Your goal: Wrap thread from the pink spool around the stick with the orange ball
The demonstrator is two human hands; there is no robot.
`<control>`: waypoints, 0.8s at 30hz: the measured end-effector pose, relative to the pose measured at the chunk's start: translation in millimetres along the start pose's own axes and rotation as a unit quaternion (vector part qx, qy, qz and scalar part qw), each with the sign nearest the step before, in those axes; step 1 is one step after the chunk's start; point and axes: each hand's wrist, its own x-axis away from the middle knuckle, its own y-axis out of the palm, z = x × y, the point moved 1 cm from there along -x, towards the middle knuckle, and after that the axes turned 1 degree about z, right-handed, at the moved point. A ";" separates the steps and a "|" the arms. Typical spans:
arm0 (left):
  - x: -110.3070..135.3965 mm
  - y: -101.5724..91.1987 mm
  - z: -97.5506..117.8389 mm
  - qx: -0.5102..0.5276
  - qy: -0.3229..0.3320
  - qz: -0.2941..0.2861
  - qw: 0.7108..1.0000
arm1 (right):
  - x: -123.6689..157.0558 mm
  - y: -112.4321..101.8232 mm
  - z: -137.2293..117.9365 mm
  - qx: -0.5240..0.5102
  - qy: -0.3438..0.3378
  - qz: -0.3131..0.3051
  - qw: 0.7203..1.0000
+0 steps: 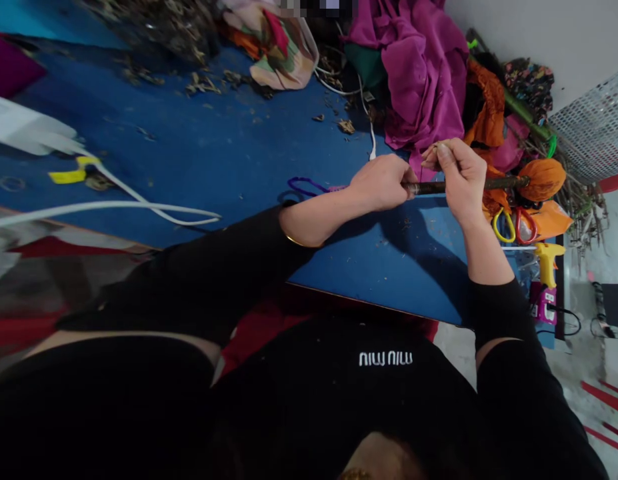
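Observation:
My left hand (381, 181) is closed around one end of a thin dark stick (499, 182) held level above the blue table (213, 147). My right hand (457, 175) is wrapped round the same stick a little further along, its fingers pinched near the top. At the stick's far end sits an orange fabric bundle (543, 179). Both arms wear black sleeves, and a gold bangle (296, 240) shows on my left wrist.
Heaped magenta cloth (421, 73) and orange cloth (486, 100) lie behind my hands. Yellow- and red-handled scissors (513, 227) and a yellow glue gun (547, 257) lie at the right. White cord (139, 207) crosses the left; dried plant scraps (203, 83) litter the back.

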 end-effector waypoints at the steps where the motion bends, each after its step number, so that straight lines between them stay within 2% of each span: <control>1: 0.6 -0.2 0.6 -0.014 0.001 0.000 1.000 | -1.6 1.6 2.4 -0.007 0.007 0.002 1.000; 8: 11.7 0.6 11.1 -0.122 0.021 0.035 0.992 | -8.1 12.6 12.5 -0.072 0.051 0.019 0.996; 12: 18.9 0.4 17.3 -0.160 0.032 0.045 0.986 | -7.5 11.4 12.2 -0.055 0.075 0.031 0.995; 16: 21.7 2.0 17.0 -0.137 0.051 0.057 0.988 | -6.6 10.2 12.1 -0.040 0.076 0.028 0.996; 20: 19.4 4.5 12.1 -0.117 0.043 0.065 0.990 | -7.5 11.5 12.0 -0.059 0.078 0.009 0.995; 22: 14.8 4.4 6.9 -0.098 0.034 0.073 0.992 | -8.6 5.7 11.3 -0.080 0.087 0.011 0.993; 24: 8.1 2.3 -0.1 -0.066 0.024 0.079 0.994 | -10.0 -9.2 10.8 -0.103 0.111 0.017 0.988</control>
